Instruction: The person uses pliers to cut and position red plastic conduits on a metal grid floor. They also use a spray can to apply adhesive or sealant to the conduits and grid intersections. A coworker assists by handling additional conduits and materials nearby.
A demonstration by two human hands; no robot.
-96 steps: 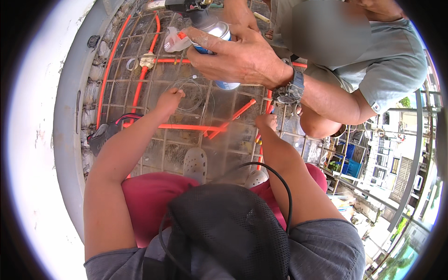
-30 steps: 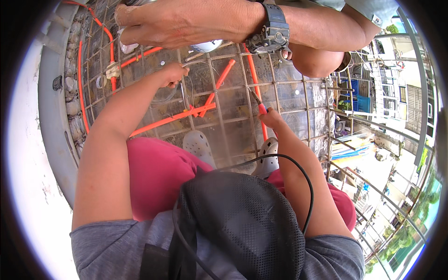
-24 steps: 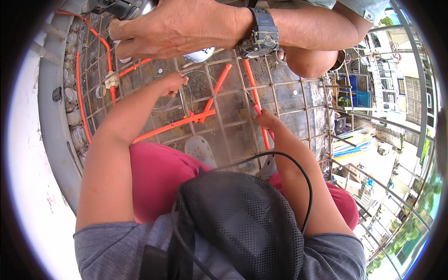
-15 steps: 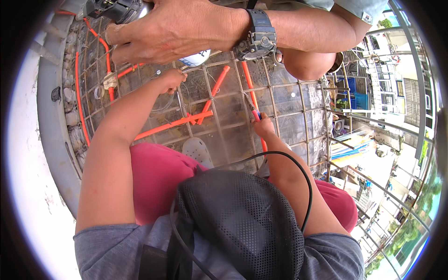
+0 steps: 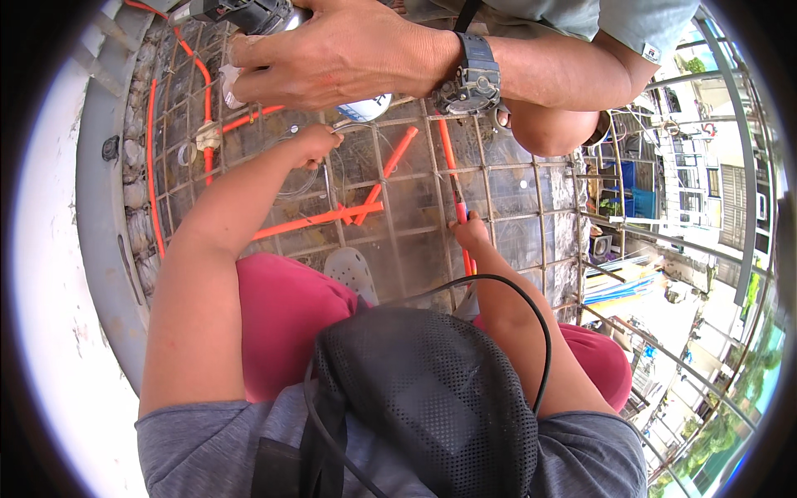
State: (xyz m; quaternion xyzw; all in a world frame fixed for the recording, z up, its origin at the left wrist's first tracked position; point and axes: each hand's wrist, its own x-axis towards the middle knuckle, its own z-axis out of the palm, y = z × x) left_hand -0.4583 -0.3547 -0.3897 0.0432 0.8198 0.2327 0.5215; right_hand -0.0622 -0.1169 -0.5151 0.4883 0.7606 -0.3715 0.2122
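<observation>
My left hand (image 5: 318, 148) is closed, fingers pinched together at the thin tie wire (image 5: 300, 184), which loops loosely over the rebar grid just beside it. In my right hand (image 5: 471, 233) are pliers (image 5: 462, 211) with red handles, their dark jaws pointing away from me along an orange conduit (image 5: 448, 149). The fingers wrap round the handles, so how far the jaws are apart is too small to tell. Between my hands, short orange conduit pieces (image 5: 390, 173) lie crossed on the rebar (image 5: 436, 176).
Another person's hand (image 5: 357, 54), wearing a black watch (image 5: 475, 81), reaches across the top and holds a black and silver tool (image 5: 249, 12). Below it shows a white and blue round object (image 5: 365, 108). More orange conduit meets a taped joint (image 5: 207, 135) at left. Scaffold poles (image 5: 664, 236) stand right.
The view has shifted slightly, moving most things a little right. The pliers now point more straight ahead, in line with the conduit. My left hand keeps its pinch.
</observation>
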